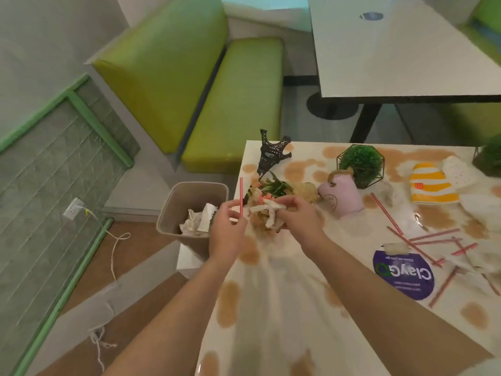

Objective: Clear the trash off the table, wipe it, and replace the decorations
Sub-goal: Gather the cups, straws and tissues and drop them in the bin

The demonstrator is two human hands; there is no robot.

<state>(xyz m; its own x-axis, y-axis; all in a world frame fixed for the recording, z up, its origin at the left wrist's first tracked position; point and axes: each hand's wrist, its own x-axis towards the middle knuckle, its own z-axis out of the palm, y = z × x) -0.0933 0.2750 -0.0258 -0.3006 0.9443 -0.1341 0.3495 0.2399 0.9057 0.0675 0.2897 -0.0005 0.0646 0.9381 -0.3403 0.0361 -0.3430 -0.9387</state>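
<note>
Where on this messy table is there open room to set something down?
The near part of the table, between the forearms and the purple sticker, holds only brown stains. The far right is crowded: straws, striped cup, pink pot, round plant.

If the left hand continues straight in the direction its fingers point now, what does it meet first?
Probably the fallen flower bunch just beyond the left hand, which pinches a red straw. Depth is unclear; the miniature Eiffel Tower stands farther along.
</note>
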